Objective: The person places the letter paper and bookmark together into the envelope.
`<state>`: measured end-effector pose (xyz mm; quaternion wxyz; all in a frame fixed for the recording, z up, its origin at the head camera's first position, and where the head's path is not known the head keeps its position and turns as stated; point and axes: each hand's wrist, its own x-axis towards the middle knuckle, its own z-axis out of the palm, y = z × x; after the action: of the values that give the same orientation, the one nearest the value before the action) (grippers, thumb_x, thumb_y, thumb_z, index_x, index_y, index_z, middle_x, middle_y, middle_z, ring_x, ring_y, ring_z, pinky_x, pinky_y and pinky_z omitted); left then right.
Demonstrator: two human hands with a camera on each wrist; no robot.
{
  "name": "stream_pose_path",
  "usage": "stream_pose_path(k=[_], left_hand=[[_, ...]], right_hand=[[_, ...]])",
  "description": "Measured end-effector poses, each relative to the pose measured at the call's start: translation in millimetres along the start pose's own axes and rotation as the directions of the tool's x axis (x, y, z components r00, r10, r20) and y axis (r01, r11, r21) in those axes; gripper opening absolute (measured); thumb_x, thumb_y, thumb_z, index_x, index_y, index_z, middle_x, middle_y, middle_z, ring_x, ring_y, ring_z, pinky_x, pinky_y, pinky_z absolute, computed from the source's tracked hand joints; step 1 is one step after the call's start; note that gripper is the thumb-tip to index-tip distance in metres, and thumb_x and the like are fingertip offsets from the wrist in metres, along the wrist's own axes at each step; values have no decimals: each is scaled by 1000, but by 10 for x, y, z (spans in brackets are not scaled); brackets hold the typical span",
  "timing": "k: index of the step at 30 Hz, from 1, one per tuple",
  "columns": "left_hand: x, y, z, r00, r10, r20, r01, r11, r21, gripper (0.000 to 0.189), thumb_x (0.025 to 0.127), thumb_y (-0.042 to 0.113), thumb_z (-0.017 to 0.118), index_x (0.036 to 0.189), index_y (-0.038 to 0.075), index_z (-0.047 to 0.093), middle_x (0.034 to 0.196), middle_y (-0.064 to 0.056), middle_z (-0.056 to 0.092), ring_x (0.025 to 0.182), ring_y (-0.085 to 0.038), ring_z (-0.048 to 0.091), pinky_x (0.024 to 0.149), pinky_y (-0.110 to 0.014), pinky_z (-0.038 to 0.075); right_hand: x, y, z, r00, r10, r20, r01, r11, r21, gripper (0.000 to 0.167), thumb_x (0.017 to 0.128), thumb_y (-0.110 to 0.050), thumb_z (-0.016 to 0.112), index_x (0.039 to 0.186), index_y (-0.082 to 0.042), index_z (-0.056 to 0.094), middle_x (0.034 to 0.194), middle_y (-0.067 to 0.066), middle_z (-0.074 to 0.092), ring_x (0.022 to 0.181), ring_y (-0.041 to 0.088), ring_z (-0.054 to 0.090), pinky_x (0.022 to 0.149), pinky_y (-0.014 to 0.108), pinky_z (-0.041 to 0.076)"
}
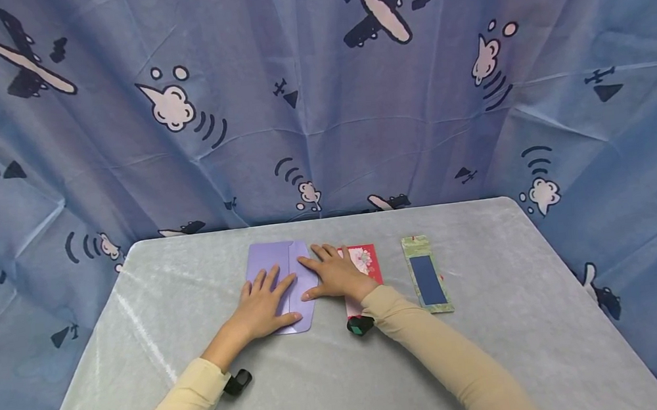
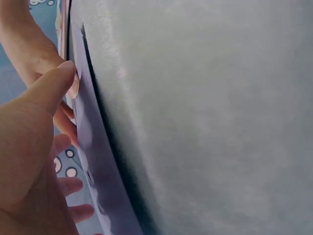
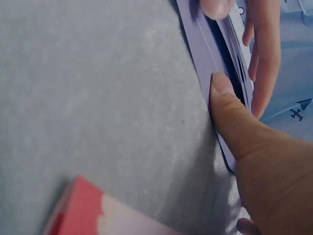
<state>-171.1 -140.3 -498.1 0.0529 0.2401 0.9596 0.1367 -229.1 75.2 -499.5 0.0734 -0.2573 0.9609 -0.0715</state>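
Lettering: none legible

Purple folder (image 1: 265,257) at left hand (image 1: 261,307) and right hand (image 1: 335,275): no readable text. Red card (image 1: 373,263), partly behind the right hand: none readable. Green packet (image 1: 416,247), further right: any print too small.

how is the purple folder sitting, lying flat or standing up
Lying flat: the head view shows the purple folder, broad side up on the grey table, the left hand over it.

Grey table (image 1: 181,278), rounded far corners | lilac folder (image 1: 271,257) lies left of centre | right of it: pink-and-red floral packet (image 1: 365,261) | farther right: green-edged piece (image 1: 427,279), dark-blue panel
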Motion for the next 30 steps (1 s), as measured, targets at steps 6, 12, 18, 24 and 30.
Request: stream_pose_path(k=[6,12,18,24,30], left_hand=[[54,-48,59,999,-5,-40,6,1000,27,85,83,59,69,152,18,40,159,-26,28,143,-56,27,104,-78,26],[33,5,-6,999,-39,-6,39,999,10,84,83,57,70,151,17,40,158,-29,27,142,-60,26,102,-79,29],[28,-5,15,999,-41,-27,41,999,8,82,84,63,65,151,22,40,156,-31,28,138,-62,29,98,-77,34],[45,64,-68,993,-105,56,103,994,40,75,86,50,70,150,21,43,157,-31,28,139,-63,29,100,-74,36],[71,87,-66,983,-149,106,141,987,81,72,89,46,65,152,25,39,160,-30,23,139,-64,26,100,-74,36]], right_hand=[[8,-16,18,1000,11,10,-11,1000,4,91,77,-71,66,153,-31,37,162,13,30,149,39,28,115,68,21],[3,-18,12,1000,10,14,-10,1000,6,92,77,-71,66,154,-30,36,162,14,29,149,39,28,115,67,22],[-5,-18,-3,1000,5,6,-5,1000,15,91,77,-70,67,153,-29,37,162,15,30,149,40,29,114,68,23],[-5,-21,-8,1000,-4,3,4,1000,21,90,78,-68,67,153,-28,37,162,16,30,148,41,29,113,69,24],[-10,-28,-3,1000,-11,-3,11,999,33,90,78,-66,69,153,-27,39,161,16,31,148,42,29,113,70,24]])
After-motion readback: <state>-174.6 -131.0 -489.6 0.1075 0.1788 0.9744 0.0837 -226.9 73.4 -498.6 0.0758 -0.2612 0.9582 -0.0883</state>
